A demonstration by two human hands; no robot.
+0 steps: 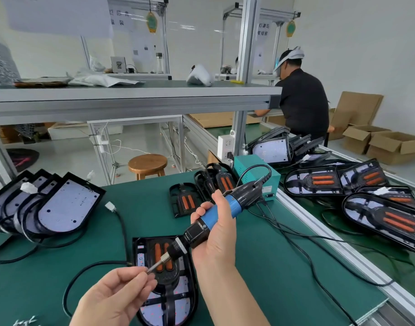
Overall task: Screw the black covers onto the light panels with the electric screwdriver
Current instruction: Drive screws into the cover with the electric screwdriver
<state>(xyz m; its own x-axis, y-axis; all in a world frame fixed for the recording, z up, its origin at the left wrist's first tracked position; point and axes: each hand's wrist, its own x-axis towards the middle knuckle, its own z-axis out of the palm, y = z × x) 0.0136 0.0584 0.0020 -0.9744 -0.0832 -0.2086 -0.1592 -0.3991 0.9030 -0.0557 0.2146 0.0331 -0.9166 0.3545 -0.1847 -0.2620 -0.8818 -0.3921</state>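
Observation:
My right hand [216, 234] grips the blue and black electric screwdriver [216, 215], held slanted above the mat with its bit pointing down-left. My left hand [117, 295] has its fingertips pinched at the bit tip [152, 268]; any screw there is too small to see. Right below lies a light panel [169, 309] with a black cover [165, 278] carrying two orange strips on it. A stack of bare light panels [67, 205] leans at the left. Loose black covers [185, 200] lie behind the screwdriver.
A teal power supply box [256, 175] stands at the mat's far edge, its cables trailing right. Several covered panels [380, 212] lie on the neighbouring bench at right. A black cable [121, 231] loops left of the panel. A person in black works at the back right.

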